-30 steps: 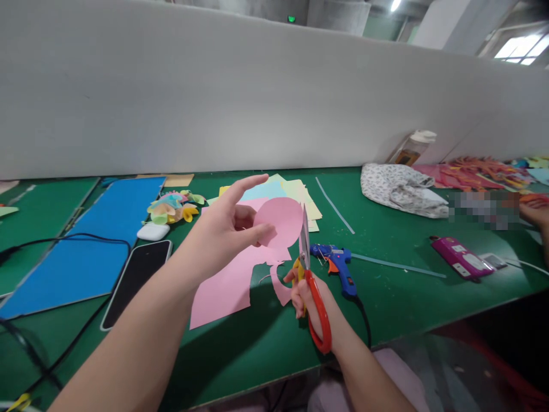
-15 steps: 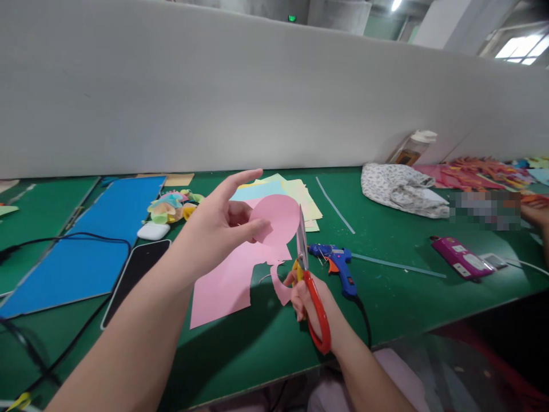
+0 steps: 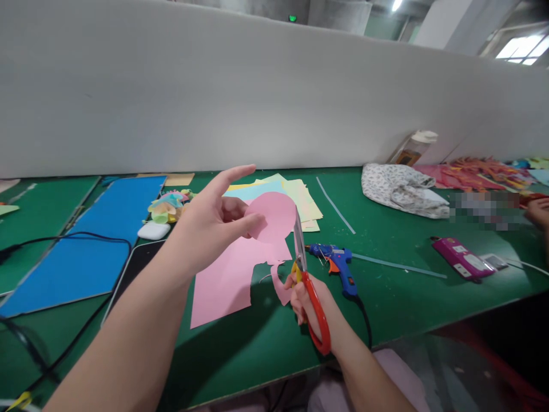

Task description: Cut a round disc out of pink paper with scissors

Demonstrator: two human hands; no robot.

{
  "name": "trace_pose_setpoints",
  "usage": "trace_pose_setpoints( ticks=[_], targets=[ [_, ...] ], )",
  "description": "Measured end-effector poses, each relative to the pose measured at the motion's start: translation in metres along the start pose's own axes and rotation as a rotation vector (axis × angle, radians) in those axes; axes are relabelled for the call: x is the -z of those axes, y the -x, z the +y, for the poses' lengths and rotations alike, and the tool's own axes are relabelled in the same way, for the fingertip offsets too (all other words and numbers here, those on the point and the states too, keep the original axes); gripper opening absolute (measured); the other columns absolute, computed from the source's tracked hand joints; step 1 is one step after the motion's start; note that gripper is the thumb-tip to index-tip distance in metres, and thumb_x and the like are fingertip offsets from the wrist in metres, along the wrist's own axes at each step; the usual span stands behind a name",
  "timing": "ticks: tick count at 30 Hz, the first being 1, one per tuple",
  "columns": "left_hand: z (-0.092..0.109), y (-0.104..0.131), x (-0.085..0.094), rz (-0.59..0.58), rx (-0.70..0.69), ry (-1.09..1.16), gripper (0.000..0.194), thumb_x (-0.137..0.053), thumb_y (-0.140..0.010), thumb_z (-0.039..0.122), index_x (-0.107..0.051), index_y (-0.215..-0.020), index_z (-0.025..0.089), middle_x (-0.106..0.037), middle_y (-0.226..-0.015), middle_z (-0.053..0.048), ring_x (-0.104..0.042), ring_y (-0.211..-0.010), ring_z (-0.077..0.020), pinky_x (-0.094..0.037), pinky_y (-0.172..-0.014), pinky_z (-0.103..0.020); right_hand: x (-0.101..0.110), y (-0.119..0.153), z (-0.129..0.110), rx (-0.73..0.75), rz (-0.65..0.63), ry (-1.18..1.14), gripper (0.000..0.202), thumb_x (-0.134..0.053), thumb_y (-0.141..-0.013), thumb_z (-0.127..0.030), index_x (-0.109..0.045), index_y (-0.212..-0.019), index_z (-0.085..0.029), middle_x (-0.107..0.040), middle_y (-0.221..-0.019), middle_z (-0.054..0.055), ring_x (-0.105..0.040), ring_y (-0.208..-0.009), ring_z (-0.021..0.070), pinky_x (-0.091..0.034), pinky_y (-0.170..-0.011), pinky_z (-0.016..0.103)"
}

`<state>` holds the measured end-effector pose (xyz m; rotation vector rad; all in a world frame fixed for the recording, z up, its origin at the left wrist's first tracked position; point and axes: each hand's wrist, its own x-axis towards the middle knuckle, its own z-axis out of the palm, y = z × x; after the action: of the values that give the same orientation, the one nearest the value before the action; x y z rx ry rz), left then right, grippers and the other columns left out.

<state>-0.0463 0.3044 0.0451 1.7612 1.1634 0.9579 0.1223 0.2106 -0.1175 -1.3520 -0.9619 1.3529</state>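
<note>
Between thumb and fingers, my left hand (image 3: 214,220) pinches a round pink paper piece (image 3: 277,214), its index finger stretched out. My right hand (image 3: 311,303) is wrapped round the handles of red and yellow scissors (image 3: 315,312). The scissor blades point up along the right edge of the round piece. Below it on the green table lies a larger pink sheet (image 3: 223,286) with a curved cut-out. A curled pink scrap (image 3: 280,286) is beside my right fingers. Behind the round piece is a stack of pastel paper (image 3: 309,200).
A blue glue gun (image 3: 341,266) lies right of the scissors, its cable running to the front edge. At left are a blue board (image 3: 90,246), a dark phone (image 3: 137,266) and black cables. A purple device (image 3: 461,257) and another person's hand (image 3: 538,212) are at right.
My left hand has shifted slightly left and up with the round pink paper. The scissor blades have tilted a little to the left.
</note>
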Motion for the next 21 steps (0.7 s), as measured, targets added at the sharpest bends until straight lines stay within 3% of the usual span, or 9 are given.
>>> trace_pose_setpoints(
  ticks=[7,12,17,21],
  targets=[
    [0.006,0.003,-0.001,0.043,0.003,0.03,0.072,-0.073,-0.08,0.022,-0.048,-0.148,0.021,-0.067,-0.063,0.006,-0.066,-0.063,-0.0133,-0.055,-0.06,-0.022,-0.01,0.0,-0.003,-0.078,0.116,-0.058,0.07,-0.058,-0.06,-0.092,-0.051,-0.073,-0.024,-0.026,-0.038,-0.013,-0.024,-0.031,0.007,-0.025,-0.032,0.022],
    [0.002,0.0,0.0,0.055,0.008,0.057,0.072,-0.075,-0.078,0.022,-0.049,-0.145,0.022,-0.066,-0.063,0.006,-0.068,-0.064,-0.013,-0.057,-0.06,-0.021,-0.004,-0.001,-0.011,-0.125,-0.002,-0.106,0.062,-0.068,-0.062,-0.082,-0.054,-0.074,-0.023,-0.04,-0.042,-0.009,-0.039,-0.033,0.0099,-0.035,-0.035,0.024],
    [-0.015,-0.007,-0.009,-0.047,0.067,0.177,0.09,-0.081,-0.076,0.033,-0.037,-0.154,0.026,-0.065,-0.065,0.005,-0.075,-0.068,-0.0213,-0.063,-0.059,-0.029,-0.003,0.001,-0.01,-0.109,-0.017,-0.105,0.065,-0.065,-0.062,-0.085,-0.053,-0.073,-0.022,-0.041,-0.044,-0.009,-0.037,-0.034,0.0086,-0.036,-0.035,0.023],
    [-0.019,-0.007,-0.017,-0.041,0.073,0.165,0.099,-0.082,-0.072,0.028,-0.031,-0.157,0.029,-0.065,-0.063,0.006,-0.071,-0.058,-0.0196,-0.064,-0.059,-0.031,-0.003,-0.001,-0.005,-0.072,-0.053,-0.092,0.062,-0.062,-0.07,-0.083,-0.056,-0.078,-0.022,-0.038,-0.044,-0.009,-0.036,-0.034,0.0087,-0.036,-0.035,0.023]
  ],
)
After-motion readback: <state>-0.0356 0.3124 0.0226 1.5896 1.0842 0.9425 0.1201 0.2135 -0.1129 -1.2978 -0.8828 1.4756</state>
